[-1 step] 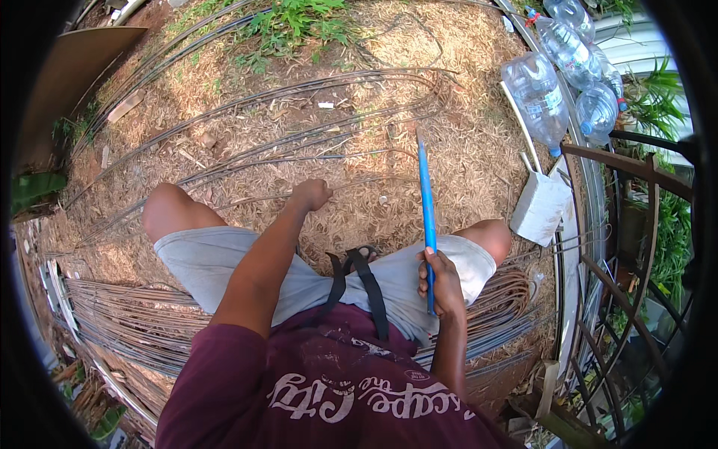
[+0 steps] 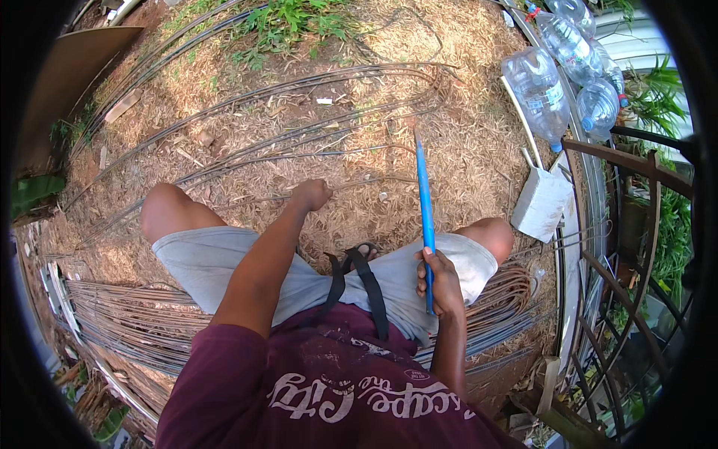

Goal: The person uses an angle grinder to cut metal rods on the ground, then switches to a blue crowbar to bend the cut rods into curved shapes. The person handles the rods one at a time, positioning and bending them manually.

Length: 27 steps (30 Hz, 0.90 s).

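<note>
My left hand is a closed fist around a thin rusty metal rod, held low over the ground between my knees. The rod runs out both sides of the fist, its right part reaching toward the blue bar. In my right hand, near the right thigh, is a long blue bar with a narrow brownish tip, pointing away from me. The fingers wrap its near end. Beyond the fist, several long dark rods lie curved across the ground. Whether the bar's tip touches any rod, I cannot tell.
Bundled rusty rods lie behind me on both sides. To the right are a white block, large clear plastic bottles and a rusty metal grille. A brown panel stands far left; green plants grow ahead.
The blue bar has shifted very slightly to the left. Both hands keep their grip and stay nearly in place.
</note>
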Tool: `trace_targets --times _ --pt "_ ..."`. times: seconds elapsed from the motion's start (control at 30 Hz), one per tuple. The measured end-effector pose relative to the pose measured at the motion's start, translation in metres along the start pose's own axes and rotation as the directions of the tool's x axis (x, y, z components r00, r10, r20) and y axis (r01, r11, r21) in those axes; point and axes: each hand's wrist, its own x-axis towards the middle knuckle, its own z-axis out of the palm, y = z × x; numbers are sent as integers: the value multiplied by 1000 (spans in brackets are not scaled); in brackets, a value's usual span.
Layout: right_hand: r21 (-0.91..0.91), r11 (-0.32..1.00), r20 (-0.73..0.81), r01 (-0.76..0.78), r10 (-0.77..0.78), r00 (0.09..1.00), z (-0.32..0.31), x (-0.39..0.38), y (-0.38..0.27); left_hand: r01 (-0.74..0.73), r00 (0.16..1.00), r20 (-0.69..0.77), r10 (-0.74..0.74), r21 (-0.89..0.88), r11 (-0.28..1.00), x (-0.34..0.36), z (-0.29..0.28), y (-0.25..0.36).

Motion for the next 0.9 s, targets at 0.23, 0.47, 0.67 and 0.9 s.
trace_targets --times 0.23,0.47,0.67,0.9 --pt "19 998 -38 -64 65 997 14 6 0 -4 982 184 42 -199 980 16 -20 -20" --pt "85 995 -53 -59 64 997 22 11 -1 267 876 465 -126 -252 930 9 -58 -62" --pt "45 995 -41 -89 91 995 30 10 -2 172 895 438 -85 -162 972 42 -175 -80" --pt "-69 990 42 -126 129 991 36 3 -7 43 985 153 -79 227 973 25 -387 -110"
